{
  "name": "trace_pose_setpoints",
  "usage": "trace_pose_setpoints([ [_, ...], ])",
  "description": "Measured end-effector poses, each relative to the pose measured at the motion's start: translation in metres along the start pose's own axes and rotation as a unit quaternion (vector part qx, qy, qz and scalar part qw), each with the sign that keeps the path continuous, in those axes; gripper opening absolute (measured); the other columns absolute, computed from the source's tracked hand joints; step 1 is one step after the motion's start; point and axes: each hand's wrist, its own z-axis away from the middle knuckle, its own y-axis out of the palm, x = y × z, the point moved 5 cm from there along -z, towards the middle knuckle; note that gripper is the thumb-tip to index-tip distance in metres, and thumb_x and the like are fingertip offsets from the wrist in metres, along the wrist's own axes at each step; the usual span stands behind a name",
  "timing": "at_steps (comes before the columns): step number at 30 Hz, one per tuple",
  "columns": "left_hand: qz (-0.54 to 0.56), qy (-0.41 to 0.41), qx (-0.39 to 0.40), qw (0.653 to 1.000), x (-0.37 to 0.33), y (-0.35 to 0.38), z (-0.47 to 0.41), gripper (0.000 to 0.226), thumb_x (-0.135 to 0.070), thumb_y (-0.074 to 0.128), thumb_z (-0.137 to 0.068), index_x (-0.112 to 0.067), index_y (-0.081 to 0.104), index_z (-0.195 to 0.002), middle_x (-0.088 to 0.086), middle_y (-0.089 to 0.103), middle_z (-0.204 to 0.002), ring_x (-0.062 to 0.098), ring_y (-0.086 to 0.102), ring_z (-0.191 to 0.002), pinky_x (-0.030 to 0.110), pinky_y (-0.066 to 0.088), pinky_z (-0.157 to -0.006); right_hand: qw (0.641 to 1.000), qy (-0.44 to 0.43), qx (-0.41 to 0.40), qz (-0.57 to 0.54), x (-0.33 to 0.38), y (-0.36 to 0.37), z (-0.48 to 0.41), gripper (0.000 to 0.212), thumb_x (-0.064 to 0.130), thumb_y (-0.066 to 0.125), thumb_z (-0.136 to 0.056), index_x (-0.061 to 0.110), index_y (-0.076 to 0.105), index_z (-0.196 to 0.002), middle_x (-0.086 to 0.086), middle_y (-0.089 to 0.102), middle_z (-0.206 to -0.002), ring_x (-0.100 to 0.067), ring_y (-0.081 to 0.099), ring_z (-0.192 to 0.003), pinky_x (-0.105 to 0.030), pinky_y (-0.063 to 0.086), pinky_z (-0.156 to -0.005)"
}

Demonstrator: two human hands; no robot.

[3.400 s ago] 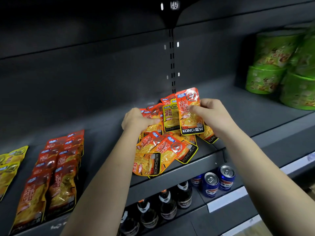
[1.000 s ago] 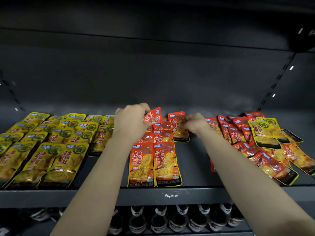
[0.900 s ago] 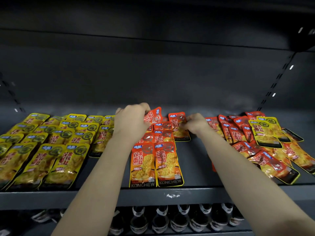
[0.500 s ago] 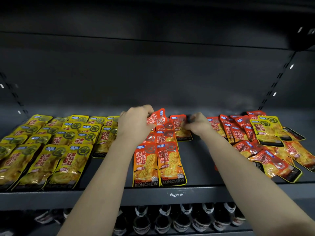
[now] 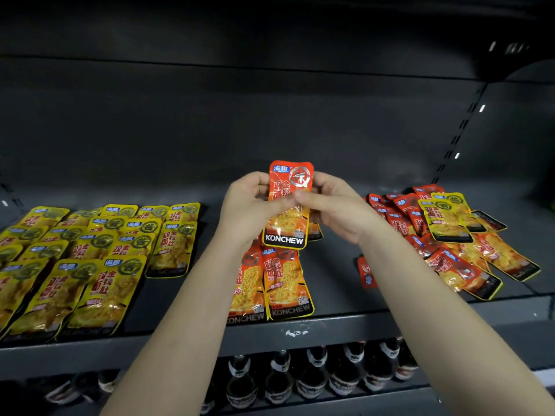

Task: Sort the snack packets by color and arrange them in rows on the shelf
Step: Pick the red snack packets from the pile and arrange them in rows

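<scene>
1. Head view, looking down on a dark metal shelf (image 5: pixel 330 328) in a dim store unit.
2. At centre, one orange packet (image 5: pixel 286 226), held upright in the air above the shelf, label towards the camera, "KONCHEW" readable along its bottom edge.
3. Left hand (image 5: pixel 249 205) grasping the packet's left edge, fingers curled behind it, thumb laid across the front.
4. Right hand (image 5: pixel 336 208) grasping the right edge in the same way, thumb pressed on the front, meeting the left thumb near the packet's middle.
5. Directly below the held packet, orange rows (image 5: pixel 282 283): two side-by-side lines of overlapping packets lying flat, running from the back to the front edge, partly hidden by the left forearm.
6. On the left, yellow rows (image 5: pixel 90 250): several neat lines of overlapping yellow packets, flat on the shelf, well apart from both hands.
7. On the right, a loose pile (image 5: pixel 462 262) of red and orange packets at mixed angles, with one yellow packet (image 5: pixel 447 217) lying on top near the back.
8. Just beside the right forearm, a single red packet (image 5: pixel 365 271), apart from the pile and partly hidden.
9. On the level underneath, a line of dark bottles (image 5: pixel 300 376) with pale neck labels.
</scene>
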Motion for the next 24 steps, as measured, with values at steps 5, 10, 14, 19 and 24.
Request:
trace_pose_setpoints([
  [5,-0.041,0.025,0.055,0.997,-0.001,0.008,-0.001,0.047,-0.029,0.085,-0.064,-0.022,0.066,-0.106,-0.002,0.074,-0.099,0.015,0.072,-0.091,0.046,0.057,-0.085,0.999,-0.018,-0.039,-0.001,0.006,-0.006,0.004,0.045,0.02,0.072,-0.075,-0.003,0.063,-0.113,-0.02,0.069,-0.107,-0.031,0.067,-0.095,-0.053,0.051,-0.094],
  [10,-0.21,0.079,0.063,0.972,-0.013,0.005,-0.001,0.029,-0.042,0.072,-0.081,-0.028,0.065,-0.105,-0.009,0.071,-0.091,0.004,0.069,-0.081,0.038,0.057,-0.08,0.995,-0.038,-0.082,0.036,0.003,-0.021,0.001,0.009,0.008,0.066,-0.087,0.006,0.067,-0.096,-0.004,0.074,-0.082,-0.019,0.07,-0.074,-0.033,0.058,-0.072],
  [14,-0.364,0.07,0.044,0.928,-0.004,-0.014,0.001,0.032,-0.041,0.067,-0.087,-0.026,0.062,-0.114,-0.009,0.068,-0.1,0.008,0.064,-0.088,0.035,0.054,-0.081,0.992,-0.007,-0.126,0.032,-0.014,-0.042,-0.002,0.003,0.008,0.066,-0.088,0.009,0.068,-0.089,-0.004,0.074,-0.08,-0.018,0.069,-0.072,-0.031,0.056,-0.07],
  [19,-0.483,0.065,-0.015,0.873,0.009,-0.033,0.003,0.027,-0.039,0.067,-0.087,-0.027,0.062,-0.11,-0.006,0.068,-0.108,0.016,0.064,-0.098,0.039,0.05,-0.089,0.979,0.109,-0.158,0.073,-0.058,-0.063,-0.012,0.02,0.013,0.076,-0.081,0.004,0.068,-0.098,-0.007,0.073,-0.089,-0.024,0.068,-0.087,-0.046,0.054,-0.089],
  [24,-0.593,0.037,-0.081,0.8,0.019,-0.048,-0.001,0.024,-0.036,0.063,-0.091,-0.026,0.058,-0.112,-0.002,0.066,-0.113,0.021,0.063,-0.105,0.041,0.036,-0.098,0.961,0.18,-0.186,0.094,-0.084,-0.068,-0.021,0.039,0.019,0.082,-0.075,0.007,0.065,-0.108,-0.006,0.069,-0.098,-0.018,0.063,-0.087,-0.027,0.05,-0.065],
])
